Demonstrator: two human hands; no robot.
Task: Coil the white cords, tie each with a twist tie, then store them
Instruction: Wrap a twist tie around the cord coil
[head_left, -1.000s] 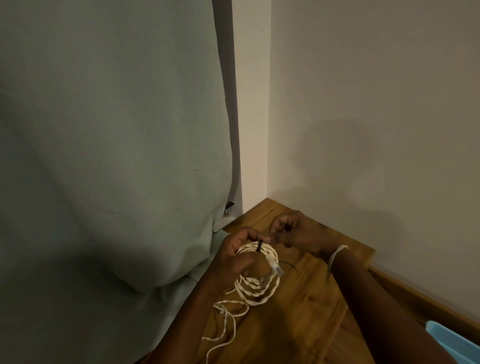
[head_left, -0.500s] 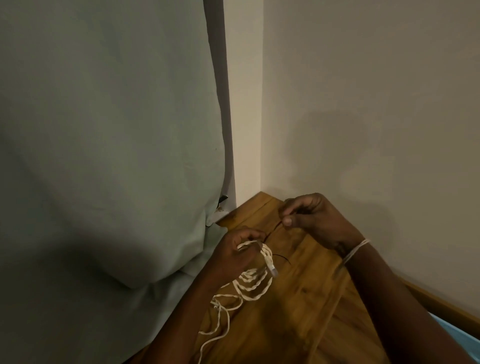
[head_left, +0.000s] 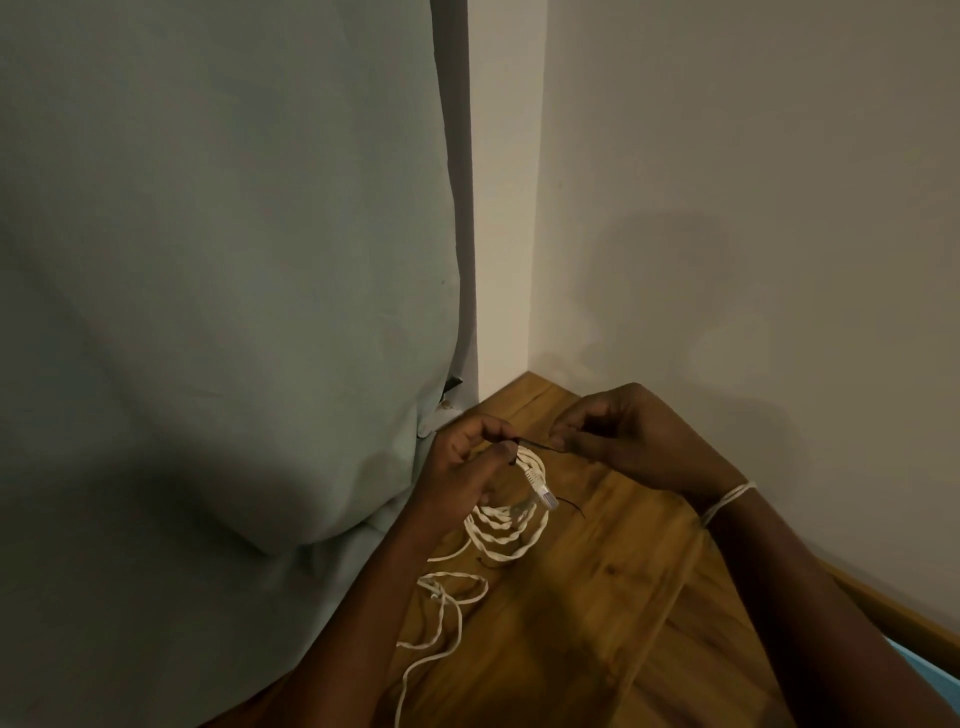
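Single head view, angled down, close over hands (head_left: 545, 457), facing wall corner (head_left: 535, 312).

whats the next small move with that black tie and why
Probably twist the two ends together. The left hand pinches the coiled white cord at its top, the right hand pulls one end of the black twist tie taut, and the other end hangs loose beside the plug. The wrap looks unclosed, and a length of cord trails uncoiled over the wooden surface.
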